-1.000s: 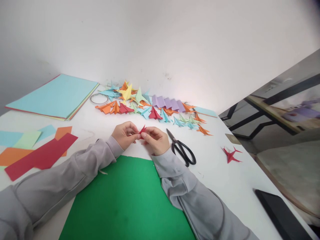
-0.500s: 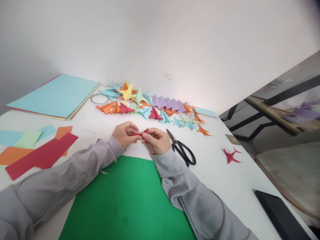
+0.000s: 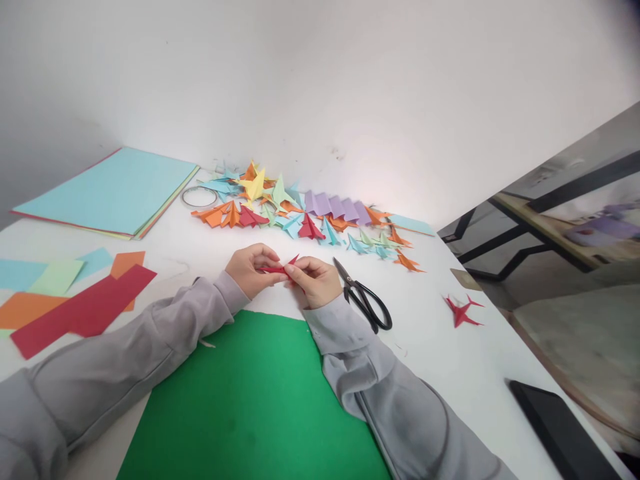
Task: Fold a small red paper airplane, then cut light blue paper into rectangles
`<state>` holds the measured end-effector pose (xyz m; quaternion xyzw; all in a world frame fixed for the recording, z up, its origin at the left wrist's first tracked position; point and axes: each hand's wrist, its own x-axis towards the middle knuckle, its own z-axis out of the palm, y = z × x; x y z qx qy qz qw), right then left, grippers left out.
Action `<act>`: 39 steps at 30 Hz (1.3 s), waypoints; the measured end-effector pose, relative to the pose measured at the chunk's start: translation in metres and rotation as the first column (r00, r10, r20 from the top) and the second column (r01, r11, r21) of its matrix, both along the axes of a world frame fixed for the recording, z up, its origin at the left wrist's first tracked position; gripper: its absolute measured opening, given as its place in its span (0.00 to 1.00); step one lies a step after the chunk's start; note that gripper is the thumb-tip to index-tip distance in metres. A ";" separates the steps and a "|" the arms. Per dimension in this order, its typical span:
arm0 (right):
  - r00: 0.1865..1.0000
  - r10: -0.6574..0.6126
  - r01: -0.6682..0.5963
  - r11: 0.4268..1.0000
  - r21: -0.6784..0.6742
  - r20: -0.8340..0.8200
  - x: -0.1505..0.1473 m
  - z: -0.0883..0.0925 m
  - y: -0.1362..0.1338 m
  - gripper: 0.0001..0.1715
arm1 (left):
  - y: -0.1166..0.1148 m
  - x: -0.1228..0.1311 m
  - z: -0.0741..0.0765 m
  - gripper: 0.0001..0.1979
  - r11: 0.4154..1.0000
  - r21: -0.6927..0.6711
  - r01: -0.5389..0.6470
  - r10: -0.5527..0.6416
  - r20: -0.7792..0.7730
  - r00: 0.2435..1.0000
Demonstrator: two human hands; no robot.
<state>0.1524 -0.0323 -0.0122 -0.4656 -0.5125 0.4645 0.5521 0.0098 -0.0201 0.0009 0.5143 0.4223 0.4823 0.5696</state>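
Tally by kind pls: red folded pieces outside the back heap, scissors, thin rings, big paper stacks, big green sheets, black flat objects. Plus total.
Red folded pieces: 2 (held piece, piece at far right)
Scissors: 1
Thin ring: 1
Big paper stack: 1
Big green sheet: 1
Black flat object: 1
Total: 7

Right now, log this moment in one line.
left hand: holding red piece | right hand: holding red piece | scissors: beside right hand | green sheet: on table
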 end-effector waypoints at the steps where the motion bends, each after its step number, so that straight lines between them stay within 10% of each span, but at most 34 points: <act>1: 1.000 0.003 -0.003 1.000 0.000 0.000 0.000 0.000 0.000 0.16 | 0.000 0.000 0.000 0.18 1.000 -0.006 0.002 -0.002 -0.001 1.000; 39: 0.995 0.035 -0.036 0.999 -0.010 -0.093 -0.001 0.003 -0.002 0.13 | 0.004 -0.005 -0.002 0.18 1.000 -0.009 0.000 0.001 0.044 0.999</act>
